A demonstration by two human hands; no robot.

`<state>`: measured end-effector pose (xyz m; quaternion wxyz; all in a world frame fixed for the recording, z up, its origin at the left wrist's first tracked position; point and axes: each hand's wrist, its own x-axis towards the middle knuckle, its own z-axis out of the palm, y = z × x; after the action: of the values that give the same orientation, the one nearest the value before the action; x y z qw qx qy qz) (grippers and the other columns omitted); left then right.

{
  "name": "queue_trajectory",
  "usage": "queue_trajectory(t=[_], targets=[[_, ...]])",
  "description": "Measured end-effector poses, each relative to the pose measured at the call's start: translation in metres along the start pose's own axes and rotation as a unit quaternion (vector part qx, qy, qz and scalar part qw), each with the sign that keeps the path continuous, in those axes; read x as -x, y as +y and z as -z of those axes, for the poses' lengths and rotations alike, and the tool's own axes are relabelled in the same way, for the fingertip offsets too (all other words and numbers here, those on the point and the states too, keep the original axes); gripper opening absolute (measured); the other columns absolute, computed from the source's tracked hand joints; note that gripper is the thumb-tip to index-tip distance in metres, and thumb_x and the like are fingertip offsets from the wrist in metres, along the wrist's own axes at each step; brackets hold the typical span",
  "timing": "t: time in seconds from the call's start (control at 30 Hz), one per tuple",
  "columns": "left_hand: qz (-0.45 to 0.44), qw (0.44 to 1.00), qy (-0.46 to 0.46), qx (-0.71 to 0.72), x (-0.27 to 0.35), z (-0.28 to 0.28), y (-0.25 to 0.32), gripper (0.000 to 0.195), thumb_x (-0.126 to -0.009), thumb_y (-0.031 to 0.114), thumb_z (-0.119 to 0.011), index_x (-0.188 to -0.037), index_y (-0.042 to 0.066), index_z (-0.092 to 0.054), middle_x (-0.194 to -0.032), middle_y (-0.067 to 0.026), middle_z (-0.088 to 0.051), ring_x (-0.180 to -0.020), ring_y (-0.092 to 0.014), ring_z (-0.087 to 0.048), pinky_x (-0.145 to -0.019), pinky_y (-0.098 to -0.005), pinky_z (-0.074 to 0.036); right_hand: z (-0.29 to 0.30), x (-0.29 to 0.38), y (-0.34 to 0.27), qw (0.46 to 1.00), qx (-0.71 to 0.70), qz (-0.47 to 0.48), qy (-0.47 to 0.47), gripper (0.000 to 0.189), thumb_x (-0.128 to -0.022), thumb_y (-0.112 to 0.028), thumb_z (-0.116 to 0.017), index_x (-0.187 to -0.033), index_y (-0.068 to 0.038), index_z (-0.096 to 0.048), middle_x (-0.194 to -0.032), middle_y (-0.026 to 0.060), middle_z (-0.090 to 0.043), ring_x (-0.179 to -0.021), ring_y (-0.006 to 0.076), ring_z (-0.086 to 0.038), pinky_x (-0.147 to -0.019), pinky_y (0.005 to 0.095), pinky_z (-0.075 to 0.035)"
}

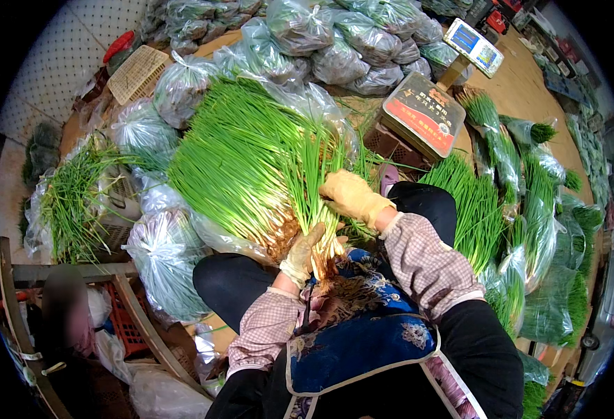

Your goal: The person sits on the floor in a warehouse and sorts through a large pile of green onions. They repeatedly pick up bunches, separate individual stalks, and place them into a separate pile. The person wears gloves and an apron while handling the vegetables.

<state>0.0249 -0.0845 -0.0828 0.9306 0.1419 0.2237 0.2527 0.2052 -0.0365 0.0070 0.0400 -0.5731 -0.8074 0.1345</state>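
My left hand (pixel 304 254), in a thin soiled glove, is closed around the pale lower stems of a bunch of chives (pixel 312 183). The bunch stands upright over my lap, its brown root ends just below that hand. My right hand (pixel 353 193), in a yellowish glove, touches the right side of the same bunch with curled fingers. Its fingertips are partly hidden, so I cannot tell whether they grip any stems. Beyond and left of the bunch lies a large pile of chives (pixel 233 157), roots towards me, on a clear plastic sheet (pixel 228 240).
A digital scale (pixel 423 112) stands on a crate at the upper right. Filled plastic bags (pixel 338 52) are heaped along the back, with more bags (pixel 168 256) at left. Loose trimmings (pixel 81 199) cover a basket. Chive bundles (pixel 469 209) lie right. A wooden chair frame (pixel 144 324) stands lower left.
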Motion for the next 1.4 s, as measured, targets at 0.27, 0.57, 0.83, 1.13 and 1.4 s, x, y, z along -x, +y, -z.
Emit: queue_trajectory(t=[0.27, 0.57, 0.83, 1.13, 1.4], targets=[[0.007, 0.999, 0.039, -0.032, 0.006, -0.005, 0.0, 0.039, -0.095, 0.02, -0.049, -0.126, -0.003, -0.045, -0.114, -0.0205, -0.06, -0.096, -0.029, -0.063, -0.075, -0.0351, -0.056, -0.011, 0.021, -0.002, 0.997, 0.009, 0.012, 0.07, 0.011, -0.069, -0.013, -0.06, -0.075, -0.005, -0.064, -0.071, 0.0119, -0.06, -0.072, 0.0321, -0.06, -0.067, 0.0432, -0.049], [0.076, 0.993, 0.048, -0.082, 0.013, -0.042, 0.009, 0.029, -0.094, 0.02, -0.046, -0.109, -0.004, -0.055, -0.086, -0.0154, -0.066, -0.066, -0.024, -0.065, -0.051, -0.0316, -0.056, -0.046, 0.013, -0.005, 0.996, -0.049, -0.043, 0.059, 0.014, -0.074, -0.015, -0.057, -0.068, -0.005, -0.064, -0.063, 0.0145, -0.062, -0.061, 0.0298, -0.065, -0.053, 0.0417, -0.051], [0.023, 0.983, 0.047, -0.175, 0.005, -0.022, 0.004, 0.027, -0.086, 0.013, -0.051, -0.108, -0.003, -0.054, -0.092, -0.0141, -0.065, -0.074, -0.026, -0.065, -0.059, -0.0385, -0.057, -0.027, 0.03, -0.019, 0.933, -0.333, -0.107, -0.091, 0.029, -0.075, -0.028, -0.06, -0.081, 0.0, -0.065, -0.071, 0.014, -0.064, -0.061, 0.0273, -0.059, -0.058, 0.0396, -0.049], [0.067, 0.994, 0.058, -0.068, 0.013, -0.013, 0.012, 0.039, -0.085, 0.019, -0.056, -0.117, -0.002, -0.047, -0.089, -0.0165, -0.064, -0.06, -0.03, -0.063, -0.045, -0.042, -0.056, 0.001, 0.058, -0.029, 0.704, -0.662, 0.034, -0.253, 0.021, -0.081, -0.021, -0.065, -0.086, -0.001, -0.066, -0.065, -0.0037, -0.058, -0.059, 0.007, -0.048, -0.056, 0.0222, -0.039], [-0.034, 0.986, 0.108, -0.121, -0.01, 0.015, 0.01, 0.033, -0.085, 0.011, -0.063, -0.114, -0.001, -0.055, -0.091, -0.0121, -0.065, -0.067, -0.017, -0.063, -0.052, -0.0287, -0.055, 0.031, 0.091, 0.038, 0.898, -0.419, -0.111, -0.078, 0.027, -0.079, -0.027, -0.061, -0.089, -0.001, -0.064, -0.071, 0.0095, -0.063, -0.067, 0.0207, -0.061, -0.06, 0.0333, -0.046]])
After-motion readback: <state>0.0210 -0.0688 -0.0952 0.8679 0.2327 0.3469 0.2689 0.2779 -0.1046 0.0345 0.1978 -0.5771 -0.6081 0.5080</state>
